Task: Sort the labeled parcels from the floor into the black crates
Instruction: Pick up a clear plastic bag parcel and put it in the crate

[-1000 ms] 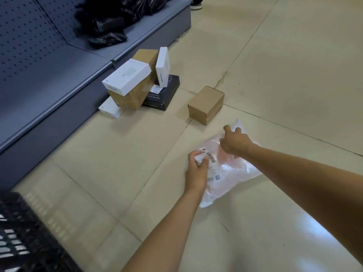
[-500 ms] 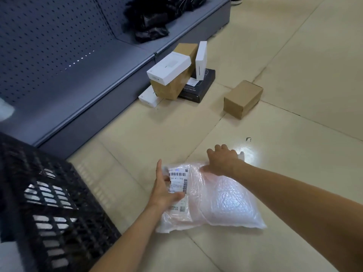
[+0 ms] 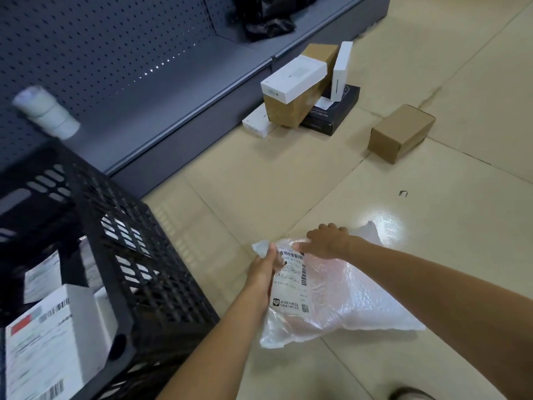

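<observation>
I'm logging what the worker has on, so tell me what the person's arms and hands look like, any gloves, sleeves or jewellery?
Both forearms are bare as far as the frame shows, with no sleeve edge in view. The left hand and right hand wear no gloves. No watch, wristband or ring is visible, though the fingers are slightly blurred.

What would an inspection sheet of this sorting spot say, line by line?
Surface: beige tiled floor, glossy, a small dark scrap on it.
Job's things: clear plastic bag parcel with barcode label, held by both hands; black crate beside it, already holding labelled white boxes.
Clutter: pile of white, brown and black boxes against the shelf base; lone brown carton apart from it.
Grippers: left hand grips the parcel's label end; right hand grips its top edge.
Cables: nothing seen.
Surroundings: grey pegboard shelving, tape rolls, black bags.
</observation>
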A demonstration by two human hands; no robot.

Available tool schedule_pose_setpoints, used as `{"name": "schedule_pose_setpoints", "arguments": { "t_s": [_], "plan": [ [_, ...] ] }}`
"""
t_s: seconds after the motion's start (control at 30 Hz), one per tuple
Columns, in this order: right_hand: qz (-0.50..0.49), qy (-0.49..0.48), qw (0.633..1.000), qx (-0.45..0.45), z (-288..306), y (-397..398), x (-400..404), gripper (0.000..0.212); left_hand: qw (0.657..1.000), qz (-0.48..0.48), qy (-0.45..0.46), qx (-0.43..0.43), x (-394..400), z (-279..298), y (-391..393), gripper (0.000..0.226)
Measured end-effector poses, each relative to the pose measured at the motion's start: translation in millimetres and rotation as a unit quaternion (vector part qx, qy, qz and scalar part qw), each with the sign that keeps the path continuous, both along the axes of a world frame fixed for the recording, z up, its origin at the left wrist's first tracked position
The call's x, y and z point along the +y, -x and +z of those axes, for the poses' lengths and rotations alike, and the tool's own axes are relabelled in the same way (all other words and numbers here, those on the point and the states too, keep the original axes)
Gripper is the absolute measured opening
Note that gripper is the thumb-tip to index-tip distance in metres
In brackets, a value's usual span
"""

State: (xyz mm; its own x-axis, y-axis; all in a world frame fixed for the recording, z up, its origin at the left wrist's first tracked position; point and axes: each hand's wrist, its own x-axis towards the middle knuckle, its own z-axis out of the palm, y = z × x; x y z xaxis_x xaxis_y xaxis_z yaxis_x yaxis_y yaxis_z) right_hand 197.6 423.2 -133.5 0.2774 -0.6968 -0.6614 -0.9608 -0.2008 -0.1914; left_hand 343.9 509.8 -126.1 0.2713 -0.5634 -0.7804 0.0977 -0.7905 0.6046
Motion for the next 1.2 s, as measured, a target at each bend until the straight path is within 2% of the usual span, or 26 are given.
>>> {"name": "schedule_pose_setpoints", "arguments": {
  "t_s": [0.1, 0.2, 0.3, 0.37, 0.47, 0.6, 0.77, 0.83, 0.93, 1.03, 1.2],
  "plan": [
    [0.0, -0.047, 0.996, -0.077, 10, 5, -5, 0.073, 0.999, 0.026, 0.042, -0.01, -2, 12, -2, 0.028],
    [-0.042, -0.141, 0.955, -0.257, 27, 12, -9, 0.072, 0.998, 0.018, 0.066, 0.009, -9, 27, -12, 0.016],
    [-0.064, -0.168, 0.93, -0.32, 45, 11, -14, 0.045, 0.996, 0.008, 0.085, 0.017, -18, 46, -18, 0.008],
    [-0.079, -0.126, 0.935, -0.323, 53, 9, -20, 0.044, 0.994, 0.015, 0.101, 0.025, -24, 58, -19, 0.007],
    [-0.1, -0.033, 0.947, -0.305, 62, 3, -33, 0.065, 0.99, 0.028, 0.133, 0.035, -35, 78, -23, 0.008],
    [-0.134, 0.013, 0.932, -0.335, 89, -9, -50, 0.058, 0.985, 0.032, 0.171, 0.025, -45, 107, -34, 0.013],
    [-0.133, 0.12, 0.917, -0.357, 132, -32, -62, 0.062, 0.97, 0.011, 0.241, -0.005, -52, 153, -54, 0.014],
    [-0.143, 0.164, 0.897, -0.385, 151, -44, -66, 0.068, 0.961, 0.008, 0.276, -0.026, -56, 174, -64, 0.014],
    [-0.15, 0.244, 0.864, -0.413, 187, -64, -67, 0.054, 0.943, 0.018, 0.327, -0.052, -59, 210, -82, 0.018],
    [-0.127, 0.322, 0.831, -0.435, 224, -87, -62, 0.053, 0.925, 0.016, 0.37, -0.088, -54, 246, -105, 0.022],
    [-0.094, 0.385, 0.788, -0.472, 275, -129, -48, 0.056, 0.892, 0.033, 0.436, -0.117, -33, 291, -141, 0.023]
  ]
}}
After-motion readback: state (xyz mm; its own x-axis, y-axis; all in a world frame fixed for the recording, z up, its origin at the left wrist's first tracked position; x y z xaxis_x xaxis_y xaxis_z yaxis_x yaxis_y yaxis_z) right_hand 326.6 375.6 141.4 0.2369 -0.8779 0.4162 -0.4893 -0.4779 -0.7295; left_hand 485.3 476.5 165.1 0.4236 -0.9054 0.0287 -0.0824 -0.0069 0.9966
